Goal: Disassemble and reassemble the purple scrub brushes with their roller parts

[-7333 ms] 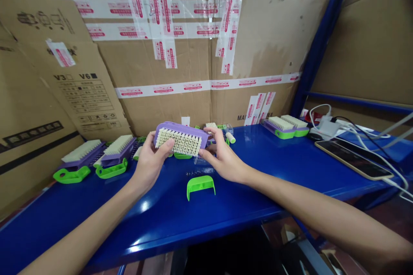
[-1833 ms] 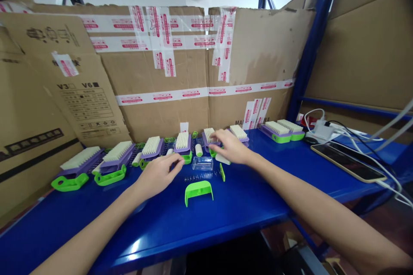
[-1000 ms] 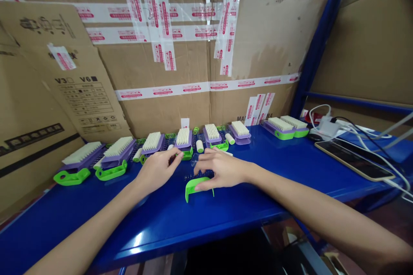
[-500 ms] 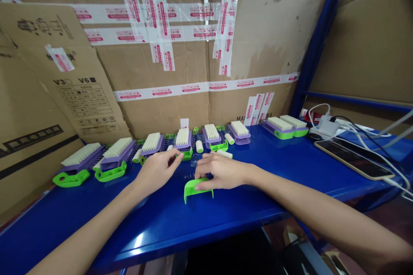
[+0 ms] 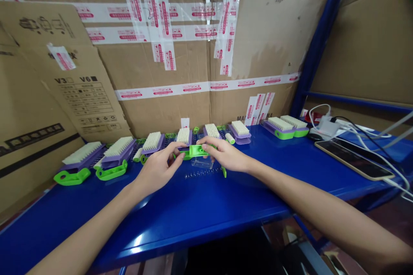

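My right hand (image 5: 226, 153) grips a light green plastic bracket (image 5: 197, 151), raised in front of the row of brushes. Close to its left end is my left hand (image 5: 161, 163), with thumb and forefinger curled together; what they hold, if anything, is hidden. Just below the bracket lies a clear plastic piece (image 5: 202, 163). A thin metal coil spring (image 5: 201, 174) rests on the blue table, and a small green piece (image 5: 224, 172) is at its right end. Behind my fingers stands a purple brush (image 5: 183, 136) with cream bristles, its lower part partly covered.
More purple brushes (image 5: 118, 152) line the back of the blue table (image 5: 180, 219), some with green handles (image 5: 111, 172) in front. A cream roller (image 5: 229, 138) lies among them. Phones (image 5: 353, 159) and charging cables (image 5: 371, 137) occupy the right side. Taped cardboard (image 5: 161, 64) walls the back.
My right hand has lifted the green bracket from the table and brought it up and back beside my left fingers. The spring and small green piece are now uncovered. My left hand has barely moved.
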### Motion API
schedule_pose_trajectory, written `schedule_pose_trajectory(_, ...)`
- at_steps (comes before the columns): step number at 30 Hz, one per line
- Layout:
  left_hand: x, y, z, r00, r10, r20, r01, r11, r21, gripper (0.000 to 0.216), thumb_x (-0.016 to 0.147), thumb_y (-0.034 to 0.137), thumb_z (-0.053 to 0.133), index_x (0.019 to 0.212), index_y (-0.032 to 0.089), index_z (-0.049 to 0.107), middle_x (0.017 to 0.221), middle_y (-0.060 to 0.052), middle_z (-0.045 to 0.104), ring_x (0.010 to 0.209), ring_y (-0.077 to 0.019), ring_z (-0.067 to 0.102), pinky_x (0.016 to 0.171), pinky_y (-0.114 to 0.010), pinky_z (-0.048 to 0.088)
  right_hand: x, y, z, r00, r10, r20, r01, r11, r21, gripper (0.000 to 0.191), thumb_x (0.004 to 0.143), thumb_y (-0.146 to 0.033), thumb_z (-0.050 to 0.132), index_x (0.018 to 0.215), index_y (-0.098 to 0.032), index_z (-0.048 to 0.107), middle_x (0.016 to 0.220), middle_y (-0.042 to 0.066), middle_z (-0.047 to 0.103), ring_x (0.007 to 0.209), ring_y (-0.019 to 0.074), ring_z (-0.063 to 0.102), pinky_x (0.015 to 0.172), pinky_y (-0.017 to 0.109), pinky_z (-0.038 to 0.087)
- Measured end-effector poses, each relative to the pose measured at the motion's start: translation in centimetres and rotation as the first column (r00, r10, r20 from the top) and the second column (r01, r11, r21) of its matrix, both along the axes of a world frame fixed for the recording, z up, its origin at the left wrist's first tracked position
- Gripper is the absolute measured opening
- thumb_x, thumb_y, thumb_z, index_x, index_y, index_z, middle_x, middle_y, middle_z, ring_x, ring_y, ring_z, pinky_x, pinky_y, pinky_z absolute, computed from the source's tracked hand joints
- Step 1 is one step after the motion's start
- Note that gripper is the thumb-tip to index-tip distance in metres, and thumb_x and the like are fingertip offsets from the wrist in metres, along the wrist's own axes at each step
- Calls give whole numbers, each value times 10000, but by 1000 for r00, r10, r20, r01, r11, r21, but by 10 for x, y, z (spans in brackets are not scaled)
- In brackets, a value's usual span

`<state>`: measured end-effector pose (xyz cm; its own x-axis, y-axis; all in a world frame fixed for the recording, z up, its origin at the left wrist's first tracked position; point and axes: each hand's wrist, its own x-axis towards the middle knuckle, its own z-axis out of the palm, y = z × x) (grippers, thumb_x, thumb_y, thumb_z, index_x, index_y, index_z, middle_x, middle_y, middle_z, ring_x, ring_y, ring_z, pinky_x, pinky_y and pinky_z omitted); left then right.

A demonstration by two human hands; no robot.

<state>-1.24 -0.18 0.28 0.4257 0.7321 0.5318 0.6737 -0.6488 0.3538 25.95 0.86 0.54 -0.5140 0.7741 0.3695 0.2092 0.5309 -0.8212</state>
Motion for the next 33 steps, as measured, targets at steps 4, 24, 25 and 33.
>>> schedule_pose_trajectory(4,-1,1,2,1000,17,-13,-17,1000,18,307,1101,429,512,1333,259,618,841,45,649,585,-121,560,609,-269,438,22,16,10,965,-238,109,227,969,101,200,1077,-413,544,1036,-218,556,770,-20,633,693,165,650,665,278,456)
schedule_pose_trajectory(24,1,-1,3,998,27,-54,-27,1000,0,313,1098,430,498,1319,252,630,854,33,675,609,-132,588,638,-290,453,132,50,48,336,-267,903,502,862,68,204,925,-169,611,791,-104,750,749,117,744,541,156,565,564,292,403)
schedule_pose_trajectory(25,1,-1,3,998,27,-56,-27,1000,2,313,1097,428,498,1315,249,632,853,31,677,608,-132,591,638,-290,454,132,49,48,338,-259,905,510,858,55,195,923,-168,616,794,-104,748,765,121,753,532,149,557,557,289,407)
schedule_pose_trajectory(33,2,-1,4,997,30,-75,-30,1000,-2,323,1100,450,486,1306,248,630,843,29,686,609,-141,607,631,-291,457,131,50,44,324,-236,916,536,844,28,121,891,-106,641,833,-136,742,883,126,813,663,184,681,602,268,455)
